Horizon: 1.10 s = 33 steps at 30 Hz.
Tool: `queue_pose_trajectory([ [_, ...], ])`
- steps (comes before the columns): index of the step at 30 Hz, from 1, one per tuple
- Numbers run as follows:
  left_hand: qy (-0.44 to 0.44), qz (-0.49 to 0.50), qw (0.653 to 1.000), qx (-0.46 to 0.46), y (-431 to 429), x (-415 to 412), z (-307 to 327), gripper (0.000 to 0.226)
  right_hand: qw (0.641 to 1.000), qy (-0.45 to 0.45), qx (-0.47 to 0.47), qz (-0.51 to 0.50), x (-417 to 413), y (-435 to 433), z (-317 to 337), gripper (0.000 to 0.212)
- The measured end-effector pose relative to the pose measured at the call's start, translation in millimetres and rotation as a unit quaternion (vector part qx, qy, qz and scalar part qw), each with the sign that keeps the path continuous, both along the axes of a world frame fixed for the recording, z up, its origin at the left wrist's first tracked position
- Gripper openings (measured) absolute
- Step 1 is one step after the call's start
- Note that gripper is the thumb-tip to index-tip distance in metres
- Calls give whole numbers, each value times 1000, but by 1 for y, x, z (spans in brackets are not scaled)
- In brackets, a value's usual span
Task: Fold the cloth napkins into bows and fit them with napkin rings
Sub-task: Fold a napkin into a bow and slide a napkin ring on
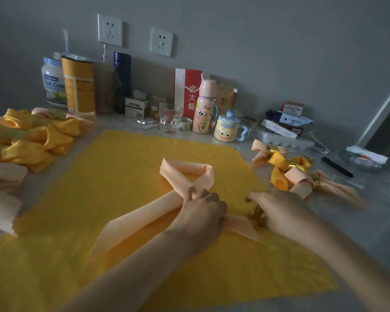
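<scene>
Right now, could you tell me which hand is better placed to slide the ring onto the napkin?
Right, probably: the right hand holds the ring at a tail of the napkin, while the left hand grips the crossing.

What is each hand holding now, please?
Left hand: grips the peach napkin at its crossing.
Right hand: holds a gold napkin ring.

Open yellow cloth (126, 167) lies ahead; bow piles (32, 136) crowd left, ringed bows (302, 176) right, bottles and cups (203, 109) behind.
</scene>
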<state>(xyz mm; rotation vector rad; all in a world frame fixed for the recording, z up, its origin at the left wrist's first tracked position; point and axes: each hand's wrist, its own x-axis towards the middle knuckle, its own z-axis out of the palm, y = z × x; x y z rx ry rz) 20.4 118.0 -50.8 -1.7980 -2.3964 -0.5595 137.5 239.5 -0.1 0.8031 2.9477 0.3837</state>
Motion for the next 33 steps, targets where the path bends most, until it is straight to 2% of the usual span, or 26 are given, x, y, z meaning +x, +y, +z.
queue_pose_trajectory([
  [3, -3, 1, 1000, 2, 1, -2, 1, 27, 999, 33, -26, 21, 3, 8, -9, 68],
  [8, -17, 6, 1000, 0, 1, -2, 1, 26, 974, 173, -147, 24, 12, 14, -13, 74],
  [14, -33, 9, 999, 12, 2, 0, -3, 25, 888, 313, -336, -4, 24, 16, -13, 67],
  [16, -42, 6, 999, 24, 3, 0, -4, 24, 892, 310, -327, 21, 25, 8, -11, 70],
  [19, -81, -12, 995, 59, 2, -1, -5, 20, 938, 239, -244, 58, 20, -8, -14, 74],
  [26, -137, -10, 984, 110, 1, -3, -4, 25, 949, 214, -213, 85, 4, -15, -21, 44],
  [29, -154, -37, 984, 86, -1, 3, 2, 48, 931, 260, -245, 70, 2, -15, -21, 37],
  [33, -65, -62, 994, 64, -4, 7, 6, 58, 896, 302, -321, 60, 3, -19, -20, 31],
])
